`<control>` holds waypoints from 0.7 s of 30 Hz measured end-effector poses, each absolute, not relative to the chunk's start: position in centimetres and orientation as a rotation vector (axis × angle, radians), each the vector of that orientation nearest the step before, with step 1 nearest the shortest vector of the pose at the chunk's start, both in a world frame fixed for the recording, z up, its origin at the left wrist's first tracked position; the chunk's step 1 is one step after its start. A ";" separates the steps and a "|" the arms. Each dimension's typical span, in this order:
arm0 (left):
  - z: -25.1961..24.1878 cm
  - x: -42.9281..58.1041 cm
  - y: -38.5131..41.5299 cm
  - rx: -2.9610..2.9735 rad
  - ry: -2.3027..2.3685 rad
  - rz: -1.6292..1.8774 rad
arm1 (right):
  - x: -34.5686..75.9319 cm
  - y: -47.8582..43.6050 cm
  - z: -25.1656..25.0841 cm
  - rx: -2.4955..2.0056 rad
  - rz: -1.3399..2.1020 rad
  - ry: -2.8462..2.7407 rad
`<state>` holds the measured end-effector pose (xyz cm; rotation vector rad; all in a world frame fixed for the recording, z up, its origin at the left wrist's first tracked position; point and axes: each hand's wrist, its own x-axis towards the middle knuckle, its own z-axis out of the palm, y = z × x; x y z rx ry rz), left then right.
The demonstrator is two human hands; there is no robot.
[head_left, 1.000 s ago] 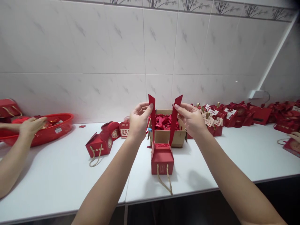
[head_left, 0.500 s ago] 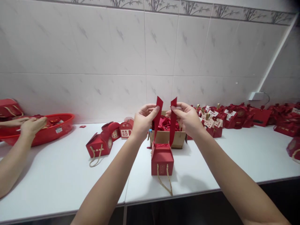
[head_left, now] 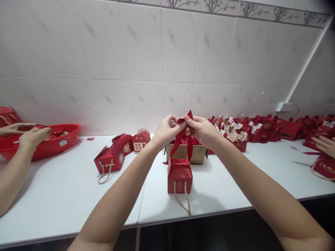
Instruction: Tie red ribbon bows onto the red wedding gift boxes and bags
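Note:
In front of me on the white counter stands a small red gift box [head_left: 179, 176] with a rope handle hanging down its front. A red ribbon [head_left: 178, 141] rises from the top of the box, its two ends crossing above it. My left hand [head_left: 171, 130] pinches one end, and my right hand [head_left: 200, 128] pinches the other where they cross. The two hands nearly touch. Behind the box, a cardboard box [head_left: 198, 155] holds more red ribbon, partly hidden by my hands.
Several red gift boxes [head_left: 109, 160] stand left on the counter [head_left: 78, 195]. A person's hands work over a red basin [head_left: 57, 148] at far left. Many finished-looking red boxes [head_left: 258, 130] line the right back. Another person's hand [head_left: 326, 144] is at the right edge beside a red box.
My hands have come together, and the ribbon's ends, upright and apart before, now cross. Another person's hand has appeared at the right edge.

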<state>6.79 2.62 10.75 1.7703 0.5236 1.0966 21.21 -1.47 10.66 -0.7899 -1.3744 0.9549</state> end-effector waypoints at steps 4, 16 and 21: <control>10.1 6.1 3.5 1.718 0.439 0.747 | 21.7 -0.6 10.3 -0.762 1.086 -1.377; 10.3 5.2 4.3 1.574 0.412 0.723 | 24.5 -1.3 10.5 -0.930 -0.208 -2.332; 9.7 5.6 3.7 1.533 0.479 0.812 | 24.3 -0.7 9.2 -0.966 -0.548 -2.222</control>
